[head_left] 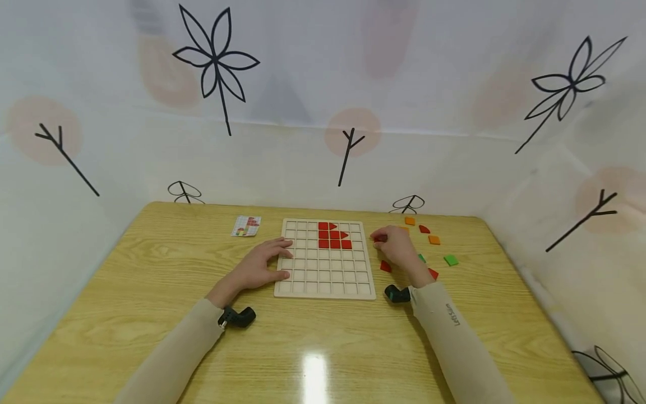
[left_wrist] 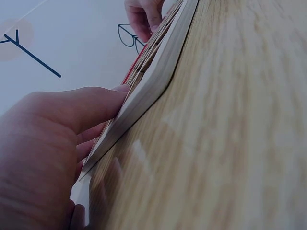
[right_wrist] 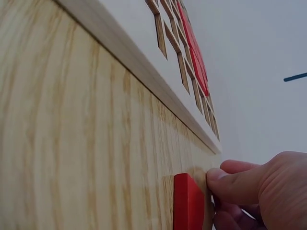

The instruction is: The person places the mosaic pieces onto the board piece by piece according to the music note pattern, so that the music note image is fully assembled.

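A wooden grid board lies flat on the table, with several red tiles set in its upper middle squares. My left hand rests at the board's left edge, its fingers spread and their tips over the rim. In the left wrist view the thumb lies along the board's side. Just right of the board, my right hand pinches a small red tile, mostly covered by the fingers. Another red tile sits close to that hand in the right wrist view.
Loose orange, green and red tiles are scattered around the right hand. A small printed card with a colored grid pattern lies left of the board. A patterned cloth hangs behind the table.
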A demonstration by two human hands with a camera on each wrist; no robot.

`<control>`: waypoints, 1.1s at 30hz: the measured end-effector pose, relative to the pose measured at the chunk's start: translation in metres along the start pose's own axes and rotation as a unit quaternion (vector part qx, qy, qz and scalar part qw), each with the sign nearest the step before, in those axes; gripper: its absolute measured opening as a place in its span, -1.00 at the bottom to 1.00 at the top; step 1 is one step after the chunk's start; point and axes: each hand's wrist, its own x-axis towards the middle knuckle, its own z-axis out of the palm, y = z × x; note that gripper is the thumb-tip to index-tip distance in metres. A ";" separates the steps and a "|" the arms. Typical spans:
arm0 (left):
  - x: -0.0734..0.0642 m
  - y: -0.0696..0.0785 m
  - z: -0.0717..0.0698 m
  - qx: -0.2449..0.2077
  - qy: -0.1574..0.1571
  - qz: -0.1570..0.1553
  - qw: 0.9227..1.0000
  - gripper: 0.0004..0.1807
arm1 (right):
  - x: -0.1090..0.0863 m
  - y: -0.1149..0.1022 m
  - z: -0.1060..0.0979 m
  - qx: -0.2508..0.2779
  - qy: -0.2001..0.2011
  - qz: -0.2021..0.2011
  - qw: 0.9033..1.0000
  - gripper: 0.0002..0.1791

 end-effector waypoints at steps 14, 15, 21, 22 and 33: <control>0.000 -0.005 0.002 -0.004 -0.003 -0.006 1.000 -0.58 | -0.001 0.003 -0.001 -0.020 0.005 -0.021 1.000 -0.86; 0.000 -0.005 0.002 -0.004 -0.004 -0.005 1.000 -0.58 | -0.001 0.003 -0.002 -0.022 0.006 -0.026 0.999 -0.87; 0.001 -0.003 0.000 -0.008 -0.003 0.000 1.000 -0.59 | -0.002 0.005 -0.004 -0.025 0.016 -0.035 0.999 -0.91; 0.002 -0.002 0.000 -0.007 -0.004 0.000 1.000 -0.59 | -0.002 0.005 -0.004 -0.025 0.017 -0.035 0.999 -0.91; 0.000 -0.001 -0.001 -0.010 -0.005 -0.008 1.000 -0.59 | -0.005 0.006 -0.007 -0.001 0.014 -0.017 1.000 -0.81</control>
